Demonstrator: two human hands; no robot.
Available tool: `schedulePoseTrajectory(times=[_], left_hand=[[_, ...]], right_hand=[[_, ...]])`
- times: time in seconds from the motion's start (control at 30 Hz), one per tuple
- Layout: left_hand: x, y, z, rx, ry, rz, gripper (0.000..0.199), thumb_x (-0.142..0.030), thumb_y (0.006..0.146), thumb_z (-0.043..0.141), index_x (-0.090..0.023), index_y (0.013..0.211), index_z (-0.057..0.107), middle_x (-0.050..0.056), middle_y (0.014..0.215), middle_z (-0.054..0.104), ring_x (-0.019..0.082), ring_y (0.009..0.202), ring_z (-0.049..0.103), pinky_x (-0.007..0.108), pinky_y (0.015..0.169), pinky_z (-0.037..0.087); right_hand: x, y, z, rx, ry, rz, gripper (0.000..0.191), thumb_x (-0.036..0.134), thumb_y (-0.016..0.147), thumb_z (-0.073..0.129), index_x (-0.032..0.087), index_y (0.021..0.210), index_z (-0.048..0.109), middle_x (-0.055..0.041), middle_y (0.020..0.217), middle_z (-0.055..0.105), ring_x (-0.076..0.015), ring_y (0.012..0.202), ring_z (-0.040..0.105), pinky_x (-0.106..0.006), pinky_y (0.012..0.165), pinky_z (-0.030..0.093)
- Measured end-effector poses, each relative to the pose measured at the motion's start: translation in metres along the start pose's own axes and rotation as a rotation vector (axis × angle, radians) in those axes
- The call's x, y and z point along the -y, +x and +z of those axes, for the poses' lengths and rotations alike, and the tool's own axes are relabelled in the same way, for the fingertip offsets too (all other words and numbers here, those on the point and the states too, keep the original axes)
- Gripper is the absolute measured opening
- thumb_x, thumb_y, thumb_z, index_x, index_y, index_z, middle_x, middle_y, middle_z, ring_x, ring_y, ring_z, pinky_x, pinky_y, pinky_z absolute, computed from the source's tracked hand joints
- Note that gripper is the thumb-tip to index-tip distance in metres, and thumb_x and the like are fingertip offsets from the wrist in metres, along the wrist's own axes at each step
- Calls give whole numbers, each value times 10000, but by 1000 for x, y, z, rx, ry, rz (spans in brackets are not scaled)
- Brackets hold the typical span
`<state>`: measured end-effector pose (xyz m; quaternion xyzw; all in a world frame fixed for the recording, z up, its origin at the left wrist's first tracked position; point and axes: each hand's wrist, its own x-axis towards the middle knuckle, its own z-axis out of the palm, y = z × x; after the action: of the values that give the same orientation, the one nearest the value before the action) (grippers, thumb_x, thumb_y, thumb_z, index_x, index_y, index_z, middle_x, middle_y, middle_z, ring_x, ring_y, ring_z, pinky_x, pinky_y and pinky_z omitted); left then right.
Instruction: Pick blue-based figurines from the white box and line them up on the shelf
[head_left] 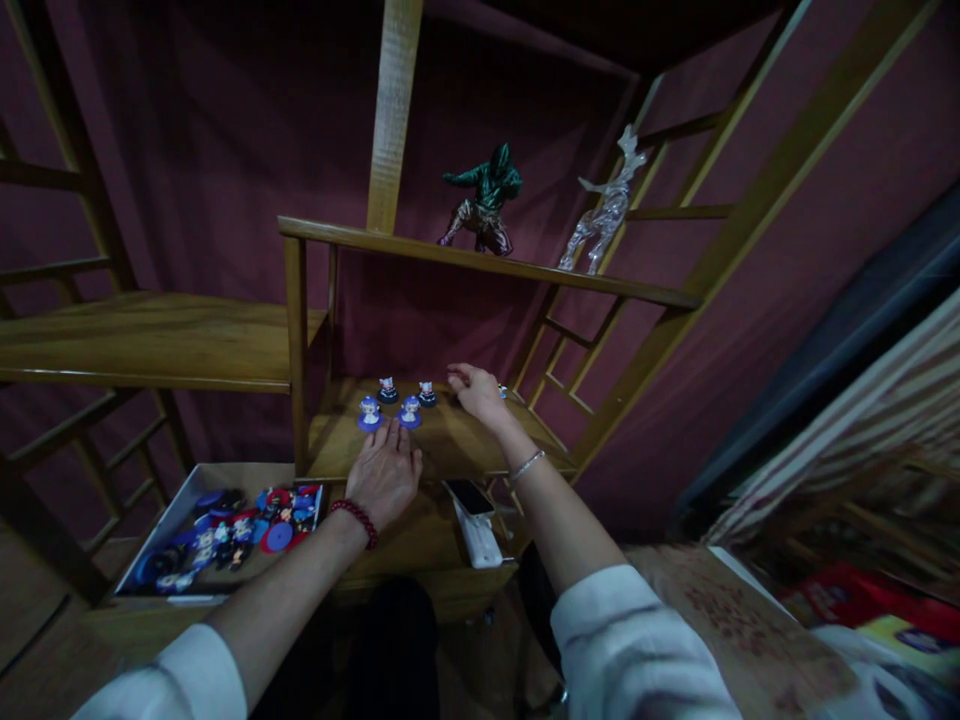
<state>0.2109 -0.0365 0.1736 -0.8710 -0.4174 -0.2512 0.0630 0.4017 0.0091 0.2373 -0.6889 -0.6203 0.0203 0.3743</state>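
Two small figurines on purple bases, a left one (369, 412) and a right one (409, 411), stand at the front of the low wooden shelf (442, 455). Behind them are two white-and-dark figurines, one (387, 389) on the left and another (427, 393) on the right. My left hand (384, 475) lies with its fingers stretched out, its tips just in front of the purple-based pair. To the right of the back pair, my right hand (478, 393) has its fingers bent together; what they hold, if anything, is hidden. Part of a small light-coloured thing (502, 391) shows beyond my right wrist.
An open box (196, 480) of mixed figurines and bases stands at the left. A phone (470, 497) and a white device (480, 540) lie in front. Above, a shelf board (420, 246) carries a green hooded statue (491, 195) and a clear deer (606, 212).
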Motion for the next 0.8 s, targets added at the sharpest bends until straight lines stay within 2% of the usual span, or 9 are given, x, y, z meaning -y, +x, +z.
schedulePoseTrajectory(times=[0.13, 0.3, 0.5, 0.8], left_hand=[[0, -1, -1, -20, 4, 19, 452, -297, 873, 272, -40, 1176, 487, 182, 1272, 459, 260, 1210, 334, 424, 953, 292], [-1, -2, -3, -32, 12, 24, 448, -285, 870, 275, -25, 1164, 491, 201, 1242, 480, 264, 1192, 363, 421, 935, 307], [-1, -3, -1, -53, 25, 29, 462, -298, 872, 268, -11, 1157, 490, 217, 1228, 487, 264, 1188, 379, 413, 945, 301], [-1, -1, -3, -19, 21, 16, 465, -290, 865, 265, -13, 1155, 502, 200, 1240, 493, 258, 1204, 382, 406, 978, 270]], right_hand=[[-18, -26, 6, 6, 178, 112, 275, 184, 814, 441, 179, 1063, 556, -36, 942, 667, -109, 795, 631, -235, 747, 496], [-31, -54, 21, 56, 198, 170, 240, 183, 786, 481, 190, 1001, 588, -24, 880, 679, -117, 795, 634, -251, 762, 502], [-13, -65, 37, 123, 211, 51, 313, 118, 791, 440, 206, 1071, 551, -29, 1033, 648, -106, 900, 614, -243, 812, 484], [8, -66, 39, 203, -5, -67, 483, 77, 785, 401, 239, 1239, 438, 10, 1133, 605, -104, 1078, 527, -241, 949, 386]])
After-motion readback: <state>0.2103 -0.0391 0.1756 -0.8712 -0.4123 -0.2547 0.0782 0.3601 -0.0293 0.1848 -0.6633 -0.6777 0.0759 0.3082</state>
